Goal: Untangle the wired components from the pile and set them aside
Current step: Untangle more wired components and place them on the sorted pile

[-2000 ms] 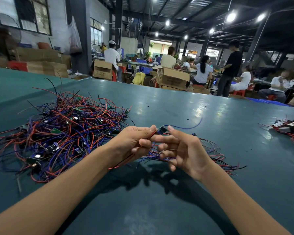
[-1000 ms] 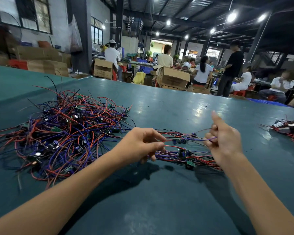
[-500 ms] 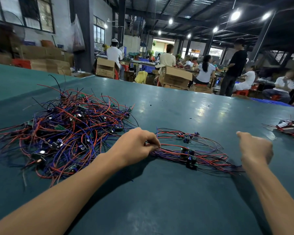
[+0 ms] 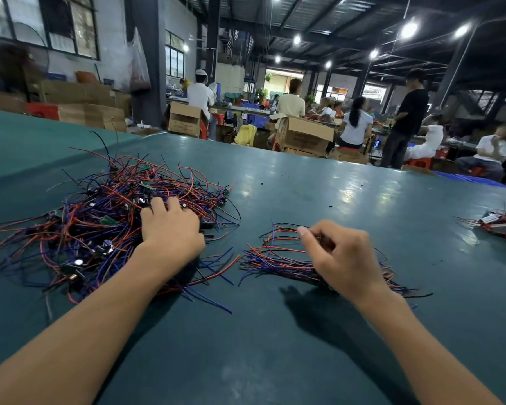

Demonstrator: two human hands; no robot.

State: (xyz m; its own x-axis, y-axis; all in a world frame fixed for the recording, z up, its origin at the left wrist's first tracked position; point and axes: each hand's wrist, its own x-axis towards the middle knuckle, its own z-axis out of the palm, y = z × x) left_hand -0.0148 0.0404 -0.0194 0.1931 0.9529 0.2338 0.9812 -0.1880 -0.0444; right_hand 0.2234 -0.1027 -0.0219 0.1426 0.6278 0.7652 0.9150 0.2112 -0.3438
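On the dark green table (image 4: 304, 185), the big messy pile of red, blue and black wires (image 4: 100, 217) is lying under the left hand (image 4: 170, 229), whose fingers (image 4: 158, 204) are digging in, so I cannot tell if they are holding anything. The right hand (image 4: 342, 255) is pinching the small tidy bunch of wires (image 4: 275, 258) beside it. Pulling fast could be dragging loose wires into that bunch.

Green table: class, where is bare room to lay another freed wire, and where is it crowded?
Bare: the table beyond the bundle up to the far edge; the stretch between bundle and the right-edge cluster; the near middle, in front of both heaps. Crowded: the pile at left, and the narrow gap between pile and bundle, crossed by stray ends.
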